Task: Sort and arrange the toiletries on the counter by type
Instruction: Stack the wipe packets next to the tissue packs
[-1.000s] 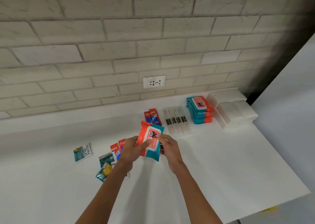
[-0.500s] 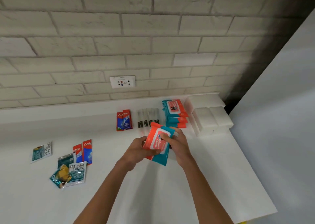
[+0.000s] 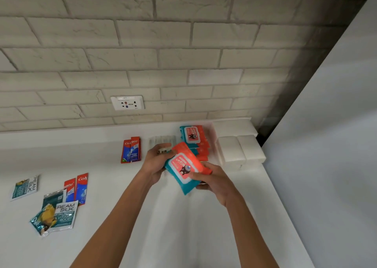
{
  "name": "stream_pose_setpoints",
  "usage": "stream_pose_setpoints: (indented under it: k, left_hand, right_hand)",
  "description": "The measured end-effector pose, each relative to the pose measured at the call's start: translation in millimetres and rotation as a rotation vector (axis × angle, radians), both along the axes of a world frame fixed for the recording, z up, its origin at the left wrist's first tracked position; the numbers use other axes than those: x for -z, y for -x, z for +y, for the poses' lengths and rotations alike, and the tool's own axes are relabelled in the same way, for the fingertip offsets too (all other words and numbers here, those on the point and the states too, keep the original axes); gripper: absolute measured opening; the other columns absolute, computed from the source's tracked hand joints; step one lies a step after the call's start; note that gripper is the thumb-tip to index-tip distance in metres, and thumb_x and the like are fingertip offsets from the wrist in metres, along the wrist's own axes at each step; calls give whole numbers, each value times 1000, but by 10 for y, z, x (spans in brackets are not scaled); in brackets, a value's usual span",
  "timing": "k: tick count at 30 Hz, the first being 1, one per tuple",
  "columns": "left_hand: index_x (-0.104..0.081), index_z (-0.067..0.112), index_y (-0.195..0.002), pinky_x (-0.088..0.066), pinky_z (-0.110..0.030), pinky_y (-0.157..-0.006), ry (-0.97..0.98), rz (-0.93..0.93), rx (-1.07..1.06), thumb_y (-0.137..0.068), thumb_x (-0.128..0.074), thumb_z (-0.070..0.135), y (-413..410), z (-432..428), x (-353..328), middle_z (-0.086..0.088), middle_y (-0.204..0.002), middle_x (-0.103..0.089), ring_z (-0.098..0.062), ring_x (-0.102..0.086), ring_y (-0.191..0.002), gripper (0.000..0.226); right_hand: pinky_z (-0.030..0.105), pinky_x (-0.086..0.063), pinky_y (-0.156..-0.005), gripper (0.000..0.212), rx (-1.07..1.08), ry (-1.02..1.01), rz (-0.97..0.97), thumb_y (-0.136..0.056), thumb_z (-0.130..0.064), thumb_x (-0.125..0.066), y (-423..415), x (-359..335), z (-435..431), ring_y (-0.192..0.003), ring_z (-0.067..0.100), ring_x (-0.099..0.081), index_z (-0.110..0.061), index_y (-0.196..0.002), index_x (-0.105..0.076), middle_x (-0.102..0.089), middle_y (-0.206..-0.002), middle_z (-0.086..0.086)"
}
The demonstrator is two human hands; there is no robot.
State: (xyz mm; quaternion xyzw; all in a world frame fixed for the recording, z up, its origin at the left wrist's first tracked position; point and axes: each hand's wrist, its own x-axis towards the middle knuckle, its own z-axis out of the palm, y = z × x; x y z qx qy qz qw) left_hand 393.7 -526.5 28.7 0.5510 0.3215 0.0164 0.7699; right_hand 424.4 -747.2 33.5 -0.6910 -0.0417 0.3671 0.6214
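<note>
Toothbrush packs [image 3: 163, 140] mostly hidden behind left hand [image 3: 155, 163] & wipes pack [image 3: 184, 166]; sachet [image 3: 63, 216] fine print unreadable.

Wipes pack [image 3: 184, 167] now nearer the wipes stack [image 3: 193, 137], its label more askew than a second ago.

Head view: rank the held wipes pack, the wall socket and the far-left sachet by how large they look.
1. held wipes pack, clearly largest, though it is nearest the camera.
2. far-left sachet and wall socket: they look about alike, so not ranked.
</note>
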Motion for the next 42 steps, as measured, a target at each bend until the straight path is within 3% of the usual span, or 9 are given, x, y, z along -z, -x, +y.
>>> stream_pose_setpoints:
  k: [7,13,17,20,23,30,34,39,42]
  left_hand:
    - [-67,13,-116,-64,-52,-82,-40,-14,-91,-100,-66,23,-385,-254,70,-11,-107,-77,-31,-78,-85,19]
    - [-55,10,-129,-64,-43,-82,-85,-29,16,-103,-61,31,-610,-288,41,-12,-110,-75,-27,-78,-90,34]
    - [-30,13,-152,-64,-38,-79,-75,29,25,-102,-63,31,-795,-228,-16,-13,-119,-69,-26,-74,-99,62]
    - [-49,5,-137,-63,-38,-85,-192,75,87,-102,-62,27,-914,-193,-13,-11,-111,-72,-24,-74,-98,43]
    - [-64,8,-114,-65,-38,-82,-267,102,121,-102,-62,26,-1026,-177,47,-13,-104,-75,-24,-76,-92,22]
    - [-71,4,-102,-65,-37,-79,-341,145,104,-95,-73,27,-1268,-114,99,-11,-90,-78,-27,-78,-80,24]
    - [-72,3,-102,-65,-40,-83,-357,143,85,-94,-75,27,-1386,-67,185,-11,-94,-78,-24,-78,-81,26]
    - [-74,6,-105,-64,-39,-84,-455,164,70,-93,-75,30,-1475,-41,301,-7,-94,-77,-23,-77,-85,27]
    - [-73,9,-115,-63,-31,-77,-519,187,71,-93,-75,33,-1500,-44,340,-2,-98,-75,-19,-75,-86,33]
  right_hand:
    - [41,-64,-96,40,209,-171,106,-90,-26,-86,-26,106,115,-111,22,-78,-21,-127,-72,-80,-118,3]
    - [39,-65,-94,41,336,-272,136,-94,-23,-83,-312,67,198,-109,23,-78,-18,-132,-70,-80,-120,6]
    - [35,-66,-87,39,422,-319,153,-93,-14,-82,-549,52,275,-104,23,-80,-13,-130,-70,-80,-118,8]
    - [34,-67,-84,32,452,-317,146,-95,-7,-79,-751,57,328,-101,24,-81,-4,-126,-72,-81,-113,12]
    - [33,-67,-82,25,459,-234,130,-95,-8,-80,-953,81,395,-95,23,-81,-3,-119,-74,-82,-109,12]
    - [31,-66,-80,23,419,-170,121,-97,-12,-79,-1312,147,586,-94,23,-81,-7,-118,-73,-80,-109,11]
    - [29,-66,-78,24,325,-118,-7,-100,-22,-75,-1439,214,639,-93,19,-81,-18,-123,-69,-79,-111,5]
    - [44,-66,-92,39,278,109,-303,-98,-45,-75,-1637,502,675,-97,18,-79,-31,-132,-61,-77,-116,-5]
    - [30,-63,-87,31,262,257,-481,-101,-48,-70,-1640,528,664,-96,12,-75,-33,-126,-64,-75,-112,-12]
